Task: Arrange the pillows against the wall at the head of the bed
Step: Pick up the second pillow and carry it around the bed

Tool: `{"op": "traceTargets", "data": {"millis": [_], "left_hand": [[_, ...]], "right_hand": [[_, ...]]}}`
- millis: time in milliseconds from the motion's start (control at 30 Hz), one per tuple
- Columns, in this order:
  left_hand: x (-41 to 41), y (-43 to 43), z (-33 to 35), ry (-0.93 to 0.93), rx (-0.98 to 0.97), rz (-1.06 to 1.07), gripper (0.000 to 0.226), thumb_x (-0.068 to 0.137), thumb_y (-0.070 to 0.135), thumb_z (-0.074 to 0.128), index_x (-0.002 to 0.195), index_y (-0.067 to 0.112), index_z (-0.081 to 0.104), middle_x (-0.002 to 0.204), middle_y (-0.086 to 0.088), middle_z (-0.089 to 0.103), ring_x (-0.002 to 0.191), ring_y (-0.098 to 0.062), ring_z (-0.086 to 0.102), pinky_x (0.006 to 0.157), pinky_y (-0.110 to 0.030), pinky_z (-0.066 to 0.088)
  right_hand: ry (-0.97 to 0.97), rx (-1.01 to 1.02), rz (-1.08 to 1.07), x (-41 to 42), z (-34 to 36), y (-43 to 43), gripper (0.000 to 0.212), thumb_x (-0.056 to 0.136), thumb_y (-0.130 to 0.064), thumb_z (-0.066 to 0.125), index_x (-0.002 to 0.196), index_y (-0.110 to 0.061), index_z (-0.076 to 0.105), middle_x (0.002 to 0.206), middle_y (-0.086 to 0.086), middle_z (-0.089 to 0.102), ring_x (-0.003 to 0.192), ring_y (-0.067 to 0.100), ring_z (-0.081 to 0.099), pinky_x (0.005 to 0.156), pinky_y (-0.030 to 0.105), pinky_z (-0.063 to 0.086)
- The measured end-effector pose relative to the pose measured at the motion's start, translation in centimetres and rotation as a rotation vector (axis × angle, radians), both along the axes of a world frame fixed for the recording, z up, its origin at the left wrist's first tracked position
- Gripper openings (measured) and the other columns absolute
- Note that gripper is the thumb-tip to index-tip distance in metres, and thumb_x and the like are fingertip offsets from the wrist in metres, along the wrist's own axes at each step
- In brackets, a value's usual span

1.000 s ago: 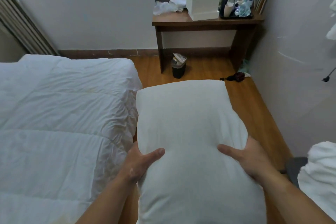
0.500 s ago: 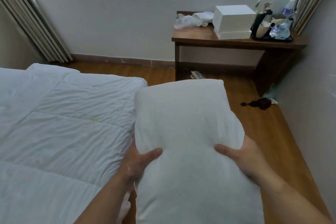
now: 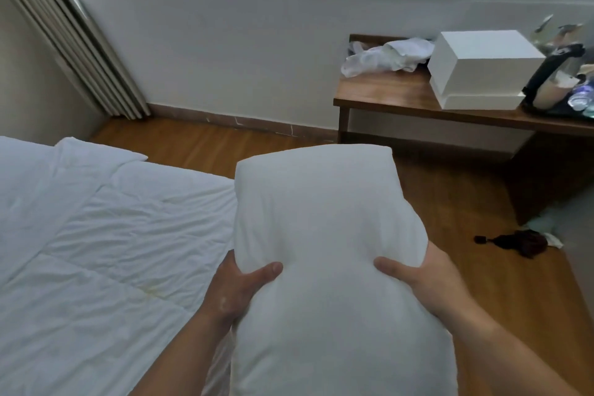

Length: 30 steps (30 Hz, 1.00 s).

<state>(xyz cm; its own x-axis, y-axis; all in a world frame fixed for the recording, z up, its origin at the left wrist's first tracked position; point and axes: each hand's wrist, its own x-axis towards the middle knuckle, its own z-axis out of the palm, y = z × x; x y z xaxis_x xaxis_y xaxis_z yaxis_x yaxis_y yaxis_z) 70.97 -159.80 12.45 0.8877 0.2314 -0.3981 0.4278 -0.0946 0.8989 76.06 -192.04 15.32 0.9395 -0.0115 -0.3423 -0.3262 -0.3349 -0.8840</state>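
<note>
White fabric dents under both thumbs: the left hand (image 3: 233, 291) and the right hand (image 3: 427, 280) clamp the long sides of a pillow (image 3: 324, 251), held lengthwise in the air. The pillow sits just beside the edge of the bed (image 3: 106, 254), partly over the wooden floor (image 3: 482, 260). Beyond stand a desk (image 3: 392, 95) bearing a white box (image 3: 482, 67), and the windowed wall (image 3: 225, 51).

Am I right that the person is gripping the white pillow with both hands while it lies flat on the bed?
Not quite. Both the left hand and right hand do grip the white pillow, but the head view shows it held up beside the bed, over the wooden floor.
</note>
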Motion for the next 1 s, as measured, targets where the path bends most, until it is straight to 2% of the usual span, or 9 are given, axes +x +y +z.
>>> {"op": "traceTargets", "data": {"millis": [167,300,433,533,633,700,867,933,1000], "left_hand": [[10.2,1.9,-0.5,0.019,-0.013,0.027,0.088,0.050,0.060,0.098,0.128,0.030,0.070,0.117,0.007,0.082,0.107,-0.019,0.079,0.100,-0.050,0.061],[19.5,4.2,-1.3,0.019,-0.045,0.028,0.080,0.055,0.054,0.097,0.127,0.030,0.072,0.116,0.008,0.083,0.107,-0.020,0.079,0.100,-0.050,0.060],[29.6,7.4,-0.3,0.025,-0.028,0.034,0.067,0.061,0.044,0.099,0.120,0.026,0.074,0.109,0.007,0.085,0.102,-0.019,0.080,0.099,-0.049,0.062],[36.1,9.6,0.8,0.034,0.014,0.044,0.087,0.047,0.058,0.098,0.123,0.023,0.074,0.109,0.004,0.085,0.102,-0.021,0.080,0.098,-0.049,0.062],[42.3,11.3,1.0,0.029,0.008,0.097,0.107,0.037,0.066,0.097,0.131,0.023,0.068,0.115,0.003,0.082,0.105,-0.024,0.078,0.098,-0.050,0.062],[45.2,11.9,1.3,0.042,0.007,0.114,0.103,0.040,0.060,0.098,0.131,0.022,0.067,0.115,0.002,0.081,0.105,-0.024,0.077,0.095,-0.048,0.062],[54.8,13.4,0.5,0.083,0.034,0.218,0.082,0.058,0.049,0.098,0.130,0.022,0.068,0.113,0.005,0.080,0.102,-0.020,0.076,0.082,-0.036,0.062],[58.1,13.6,1.0,0.096,0.029,0.282,0.067,0.066,0.043,0.096,0.124,0.023,0.070,0.110,0.005,0.080,0.099,-0.018,0.076,0.073,-0.030,0.059],[60.6,13.8,1.6,0.106,0.028,0.336,0.054,0.066,0.042,0.096,0.113,0.031,0.070,0.108,0.005,0.080,0.101,-0.020,0.076,0.074,-0.031,0.059]], "right_hand": [[0.004,-0.027,0.011,10.6,-0.7,1.9,0.072,0.065,-0.048,0.092,0.129,-0.035,0.061,0.114,-0.015,0.071,0.097,0.010,0.067,0.068,0.027,0.052],[-0.010,-0.075,0.025,20.5,-1.1,4.5,0.074,0.067,-0.052,0.089,0.131,-0.037,0.055,0.116,-0.016,0.065,0.093,0.005,0.061,0.069,0.025,0.050],[-0.013,-0.113,0.007,30.0,-0.2,7.5,0.075,0.066,-0.054,0.088,0.130,-0.039,0.053,0.112,-0.018,0.061,0.088,0.004,0.058,0.077,0.033,0.050],[-0.034,-0.116,0.010,36.6,0.5,9.8,0.079,0.061,-0.059,0.089,0.130,-0.040,0.055,0.116,-0.018,0.065,0.090,0.004,0.060,0.076,0.032,0.050],[-0.036,-0.114,0.043,43.7,0.9,12.0,0.084,0.058,-0.063,0.089,0.131,-0.041,0.055,0.117,-0.019,0.066,0.099,0.009,0.063,0.085,0.039,0.054],[-0.054,-0.131,0.074,47.2,0.9,12.9,0.090,0.055,-0.066,0.089,0.134,-0.040,0.054,0.120,-0.016,0.067,0.107,0.015,0.065,0.093,0.044,0.055],[-0.061,-0.089,0.189,59.6,-0.1,15.0,0.087,0.052,-0.064,0.091,0.130,-0.041,0.061,0.117,-0.017,0.073,0.105,0.013,0.069,0.093,0.044,0.056],[-0.062,-0.076,0.245,64.7,0.2,15.8,0.080,0.054,-0.058,0.093,0.126,-0.037,0.064,0.111,-0.016,0.075,0.102,0.011,0.071,0.088,0.037,0.057],[-0.055,-0.092,0.317,69.3,0.7,16.8,0.069,0.058,-0.051,0.094,0.119,-0.035,0.067,0.103,-0.019,0.074,0.096,0.005,0.070,0.077,0.028,0.053]]}}
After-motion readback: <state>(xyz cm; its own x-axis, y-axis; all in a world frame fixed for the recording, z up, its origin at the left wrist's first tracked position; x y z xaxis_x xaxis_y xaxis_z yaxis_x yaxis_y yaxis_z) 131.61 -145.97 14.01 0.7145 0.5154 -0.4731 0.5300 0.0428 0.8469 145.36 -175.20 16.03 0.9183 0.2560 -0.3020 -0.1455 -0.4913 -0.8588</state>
